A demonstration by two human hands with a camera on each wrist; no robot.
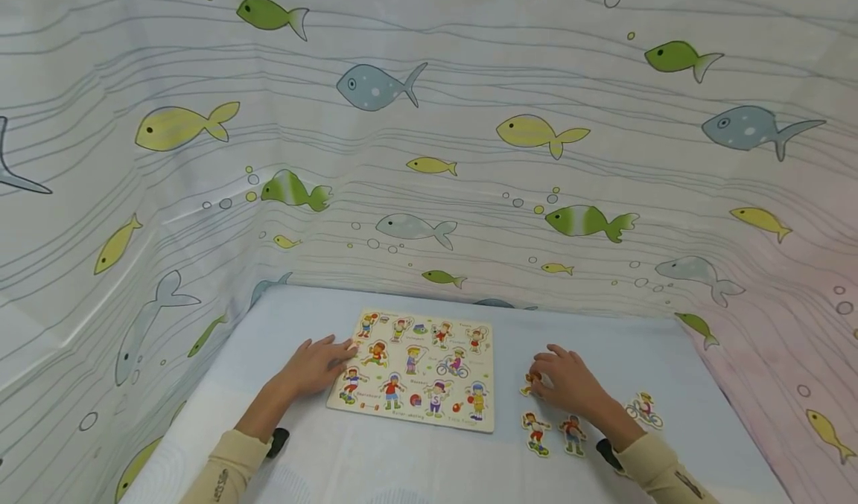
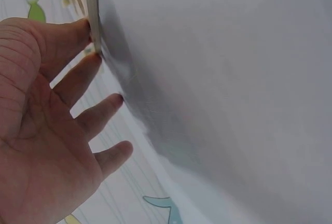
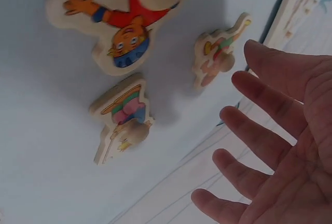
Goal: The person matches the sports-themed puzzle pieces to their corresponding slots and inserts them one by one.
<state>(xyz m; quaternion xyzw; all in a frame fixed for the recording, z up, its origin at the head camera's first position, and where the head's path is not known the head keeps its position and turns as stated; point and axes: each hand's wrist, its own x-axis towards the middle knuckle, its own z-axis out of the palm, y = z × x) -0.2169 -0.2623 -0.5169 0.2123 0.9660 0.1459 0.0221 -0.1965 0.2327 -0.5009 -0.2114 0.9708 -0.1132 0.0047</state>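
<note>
My left hand point(image 1: 320, 362) is at the left side of a cream wooden puzzle board point(image 1: 456, 423) printed with children playing sports. In the left wrist view, its thumb and index fingertip touch the board's edge point(image 2: 92, 11), while the other fingers are spread. My right hand point(image 1: 566, 381) hovers over a small running-figure piece point(image 1: 532, 385), fingers apart and loosely bent. The right wrist view shows this knobbed piece point(image 3: 220, 53) just beyond the fingertips, with nothing in the hand. Nearer me lie a skateboarder piece point(image 1: 536, 435) and a skater piece point(image 1: 573, 435) with a blue helmet.
A cyclist piece point(image 1: 645, 411) lies right of my right forearm. Another knobbed piece point(image 3: 124, 120) shows beside the skater in the right wrist view. The pale blue table point(image 1: 576, 325) is bordered by a fish-patterned curtain point(image 1: 469, 191) at the back and sides.
</note>
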